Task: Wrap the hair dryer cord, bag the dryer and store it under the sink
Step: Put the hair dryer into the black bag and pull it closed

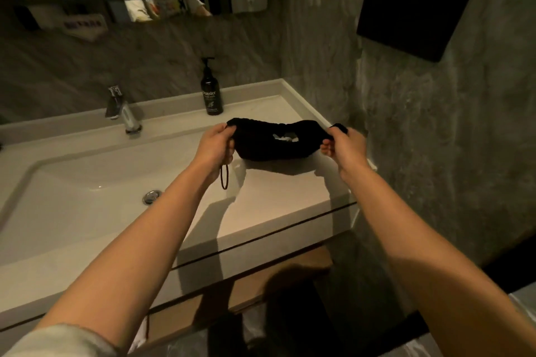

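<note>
A black drawstring bag [262, 143] hangs stretched between my two hands above the right part of the countertop [278, 194]. My left hand [216, 143] grips its left end, and a loop of black cord [224, 178] dangles below that hand. My right hand [342, 142] grips the bag's right end. Through the bag's gathered mouth a small pale patch [285, 138] shows; I cannot tell what it is. The hair dryer itself is not visible as a shape.
A white sink basin [87, 197] with a drain [151, 196] and a chrome faucet [123, 110] lies to the left. A dark pump bottle [211, 93] stands behind the bag. A mirror is above, a stone wall with a black panel [412, 16] to the right, a wooden shelf [261, 284] below.
</note>
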{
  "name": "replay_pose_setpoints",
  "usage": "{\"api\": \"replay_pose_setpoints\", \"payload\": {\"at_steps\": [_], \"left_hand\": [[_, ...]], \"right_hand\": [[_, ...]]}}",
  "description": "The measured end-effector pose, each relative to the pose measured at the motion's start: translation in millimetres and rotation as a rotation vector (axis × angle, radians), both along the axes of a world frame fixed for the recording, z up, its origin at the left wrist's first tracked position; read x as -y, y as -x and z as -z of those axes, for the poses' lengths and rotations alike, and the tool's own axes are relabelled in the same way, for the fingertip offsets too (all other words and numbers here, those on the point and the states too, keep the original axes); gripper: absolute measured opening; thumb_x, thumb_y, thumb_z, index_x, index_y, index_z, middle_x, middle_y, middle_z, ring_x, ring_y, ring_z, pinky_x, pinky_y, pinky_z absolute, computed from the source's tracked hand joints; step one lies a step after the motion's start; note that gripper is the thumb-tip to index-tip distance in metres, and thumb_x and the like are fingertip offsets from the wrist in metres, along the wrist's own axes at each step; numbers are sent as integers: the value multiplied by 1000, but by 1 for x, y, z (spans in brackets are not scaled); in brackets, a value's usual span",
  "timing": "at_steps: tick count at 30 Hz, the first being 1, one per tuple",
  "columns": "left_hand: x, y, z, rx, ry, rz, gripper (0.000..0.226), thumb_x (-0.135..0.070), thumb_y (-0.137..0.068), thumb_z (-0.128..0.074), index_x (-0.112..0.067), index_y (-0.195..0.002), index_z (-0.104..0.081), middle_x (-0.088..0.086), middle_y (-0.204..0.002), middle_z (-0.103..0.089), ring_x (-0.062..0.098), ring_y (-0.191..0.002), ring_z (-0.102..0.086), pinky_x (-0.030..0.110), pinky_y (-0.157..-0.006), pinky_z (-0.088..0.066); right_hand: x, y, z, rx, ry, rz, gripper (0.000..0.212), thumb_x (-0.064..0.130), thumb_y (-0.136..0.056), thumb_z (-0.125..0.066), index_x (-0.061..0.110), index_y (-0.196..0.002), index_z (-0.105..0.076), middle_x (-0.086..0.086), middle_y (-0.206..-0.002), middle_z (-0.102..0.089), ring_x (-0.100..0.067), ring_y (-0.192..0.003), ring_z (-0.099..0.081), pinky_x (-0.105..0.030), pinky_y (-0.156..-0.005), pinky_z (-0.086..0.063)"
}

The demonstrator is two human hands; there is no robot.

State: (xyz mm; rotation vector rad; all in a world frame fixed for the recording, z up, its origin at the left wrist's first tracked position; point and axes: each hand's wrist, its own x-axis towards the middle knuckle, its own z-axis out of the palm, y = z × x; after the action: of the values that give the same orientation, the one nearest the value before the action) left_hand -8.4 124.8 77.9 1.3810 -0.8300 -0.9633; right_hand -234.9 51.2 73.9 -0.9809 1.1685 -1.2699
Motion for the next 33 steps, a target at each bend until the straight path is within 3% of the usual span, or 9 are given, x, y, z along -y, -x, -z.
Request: {"api": "replay_pose_setpoints", "payload": {"at_steps": [8, 12, 15, 18, 20, 23, 25, 28, 33], "left_hand": [[58, -40, -63, -42, 105, 39, 29, -17, -98, -44, -22, -70, -44, -9, -45, -33, 3, -34, -29, 15, -32, -22], [73, -66, -78, 274, 78, 85, 28, -24, -94, -56, -18, -66, -57, 0, -51, -33, 14, -45, -27, 21, -41, -24], [75, -86, -90, 577, 108, 143, 32, -33, -91, -60, -6, -77, -70, 17, -56, -38, 17, -51, -33, 27, -49, -26], [76, -98, -102, 741, 126, 211, 41, -40, -91, -56, -14, -63, -69, 25, -59, -55, 19, -57, -46, 29, -58, -34], [81, -103, -105, 653, 139, 228, 44, -38, -94, -53, -15, -57, -61, 2, -45, -47, 10, -45, -39, 22, -49, -30], [93, -104, -102, 473, 164, 218, 44, -41, -94, -52, -19, -56, -56, -1, -49, -31, 11, -42, -25, 21, -41, -22], [96, -104, -97, 391, 171, 240, 43, -41, -94, -51, -18, -58, -55, -2, -50, -28, 10, -42, -23, 19, -39, -21], [95, -103, -92, 346, 170, 250, 42, -42, -94, -50, -18, -60, -55, -4, -49, -29, 10, -42, -24, 21, -40, -21], [90, -109, -88, 309, 179, 188, 42, -44, -93, -52, -19, -59, -54, -6, -48, -31, 11, -43, -24, 22, -41, -21]], "right_hand": [[51, -23, -74, -73, 102, 28, 15, 5, -87, -50, 6, -73, -54, -8, -58, -53, -7, -36, -52, -17, -37, -45], [67, -35, -81, -74, 74, 31, 14, 8, -89, -51, 8, -76, -55, -7, -60, -54, -10, -40, -53, -19, -42, -48], [75, -43, -80, -88, 72, 5, 13, 11, -91, -52, 10, -79, -54, -8, -66, -56, -16, -55, -55, -26, -55, -49], [77, -54, -74, -258, 142, 62, 19, 29, -87, -62, 12, -88, -54, -16, -90, -63, -23, -79, -62, -41, -75, -52], [72, -64, -69, -571, 294, 226, 42, 45, -80, -67, 13, -103, -50, -11, -110, -56, -25, -102, -55, -43, -90, -48], [59, -91, -76, -925, 711, 294, 60, 54, -79, -62, 15, -125, -51, -8, -131, -48, -27, -123, -39, -39, -105, -32], [53, -114, -85, -1015, 899, 104, 55, 54, -81, -60, 23, -127, -55, -1, -130, -57, -24, -126, -40, -36, -106, -23], [44, -150, -90, -1057, 936, -191, 53, 49, -85, -58, 32, -134, -48, 4, -131, -58, -17, -129, -37, -35, -111, -14], [51, -174, -88, -1099, 926, -189, 39, 48, -87, -55, 32, -123, -59, -3, -102, -60, -23, -107, -44, -32, -95, -27]]}}
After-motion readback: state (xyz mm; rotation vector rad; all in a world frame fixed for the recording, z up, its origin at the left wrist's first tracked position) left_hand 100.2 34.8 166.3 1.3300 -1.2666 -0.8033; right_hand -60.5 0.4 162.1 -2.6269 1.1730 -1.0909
